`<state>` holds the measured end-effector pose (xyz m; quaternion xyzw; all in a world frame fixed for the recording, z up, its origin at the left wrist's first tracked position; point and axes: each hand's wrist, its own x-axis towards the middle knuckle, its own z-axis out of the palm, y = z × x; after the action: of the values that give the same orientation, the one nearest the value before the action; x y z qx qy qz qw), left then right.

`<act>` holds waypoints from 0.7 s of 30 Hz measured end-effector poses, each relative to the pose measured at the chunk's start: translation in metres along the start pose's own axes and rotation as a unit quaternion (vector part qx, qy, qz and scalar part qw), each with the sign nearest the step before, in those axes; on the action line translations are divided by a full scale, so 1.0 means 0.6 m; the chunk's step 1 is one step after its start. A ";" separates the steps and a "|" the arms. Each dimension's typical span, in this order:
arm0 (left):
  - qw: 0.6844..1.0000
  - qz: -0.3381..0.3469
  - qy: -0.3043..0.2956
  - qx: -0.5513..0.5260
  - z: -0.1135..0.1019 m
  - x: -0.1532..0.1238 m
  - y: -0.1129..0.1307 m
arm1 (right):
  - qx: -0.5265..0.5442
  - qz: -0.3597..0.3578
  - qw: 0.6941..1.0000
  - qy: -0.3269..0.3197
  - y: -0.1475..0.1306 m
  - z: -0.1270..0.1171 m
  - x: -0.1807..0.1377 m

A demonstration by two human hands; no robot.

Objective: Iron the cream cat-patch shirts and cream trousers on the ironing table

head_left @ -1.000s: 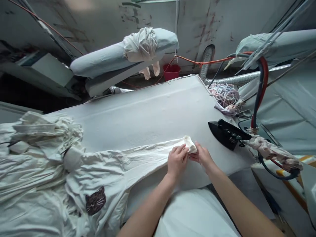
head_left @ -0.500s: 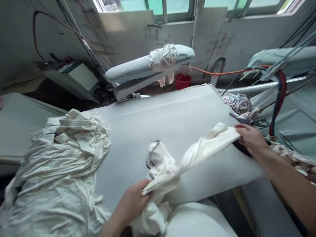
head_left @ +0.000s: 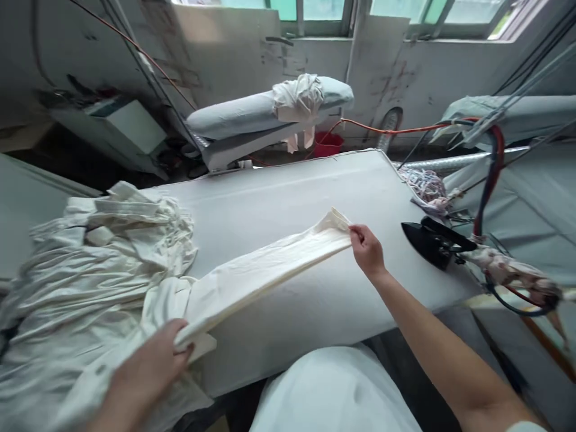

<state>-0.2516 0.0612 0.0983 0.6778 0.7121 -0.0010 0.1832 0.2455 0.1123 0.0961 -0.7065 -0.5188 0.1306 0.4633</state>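
A cream garment sleeve [head_left: 265, 273] is stretched taut just above the white ironing table [head_left: 292, 198]. My right hand [head_left: 366, 249] pinches the cuff end of the sleeve near the table's middle right. At the lower left, my left hand [head_left: 146, 372] grips the other end of the sleeve, where it joins the rest of the garment. A heap of crumpled cream garments [head_left: 90, 270] lies on the table's left side, touching the stretched piece.
A black iron [head_left: 434, 240] rests at the table's right edge, with hoses and a wrapped cable [head_left: 508, 273] rising behind it. A padded sleeve board [head_left: 265, 117] with a cloth draped over it stands beyond the table. A red bucket [head_left: 327, 144] sits on the floor.
My hands have moved apart and pulled the sleeve out straight. My left hand slid down to the lower left; my right hand came back left, off the iron's side.
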 end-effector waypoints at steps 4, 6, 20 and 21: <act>0.975 0.056 -0.210 0.035 0.105 -0.026 0.154 | -0.188 0.031 0.981 -0.037 0.136 -0.157 -0.076; 0.961 0.073 -0.267 0.019 0.115 -0.036 0.226 | -0.249 0.082 0.964 -0.049 0.171 -0.193 -0.115; 0.986 0.078 0.150 0.004 0.183 0.112 0.269 | -0.258 -0.082 0.961 -0.048 0.227 -0.168 0.041; 0.989 0.073 0.129 0.023 0.173 0.106 0.261 | -0.278 -0.096 0.956 -0.016 0.255 -0.222 0.072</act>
<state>-0.0743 0.1092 0.0237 0.7266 0.6780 0.0835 0.0734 0.4461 0.0749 0.0597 -0.7518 -0.6077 -0.0525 0.2503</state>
